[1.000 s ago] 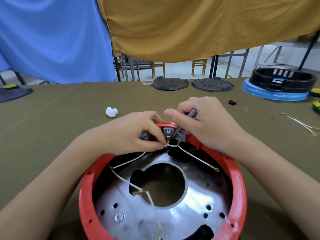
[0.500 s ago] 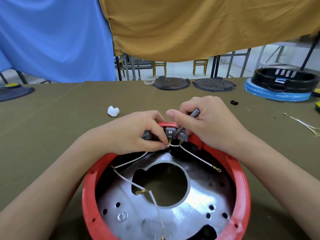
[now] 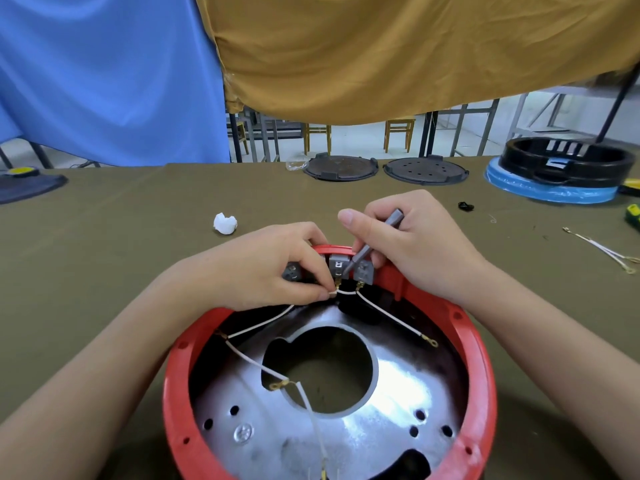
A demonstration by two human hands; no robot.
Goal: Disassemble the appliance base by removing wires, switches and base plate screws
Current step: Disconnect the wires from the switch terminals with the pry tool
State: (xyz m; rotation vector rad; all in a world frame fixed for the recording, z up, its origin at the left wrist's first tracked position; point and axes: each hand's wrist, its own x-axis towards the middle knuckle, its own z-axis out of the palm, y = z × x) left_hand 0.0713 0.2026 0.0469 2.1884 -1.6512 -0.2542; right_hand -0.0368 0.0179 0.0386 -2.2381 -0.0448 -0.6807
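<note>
Left hand (image 3: 277,271) has a pinch grip on the white wire (image 3: 346,292) right at its brass connector, thumb and forefinger squeezed just under the middle switch (image 3: 337,265), presumably so it can tug the connector off the tab. Right hand (image 3: 415,251) is clenched around a small grey tool (image 3: 375,239), some kind of driver bit by the look of it, tip angled down between the middle and right switches, probably prying the connector loose while the other hand pulls.

Going left to right: way off at the left edge there's a dark pad (image 3: 31,185) on the tabletop (image 3: 121,237), then a crumpled white scrap (image 3: 225,223) just left of the hands. The red base (image 3: 481,358) sits near centre, open side up, with the switches clipped along its far rim. Inside is the shiny plate (image 3: 398,386) with a big round hole, still held by a screw (image 3: 243,433) near the left front, so that part's not done yet. More white wires trail loose across it.

Far centre, two dark round lids (image 3: 339,168) lie flat. Right side has a black ring (image 3: 568,164) on a blue one, plus wires already pulled (image 3: 602,249), parked well clear of the work.
</note>
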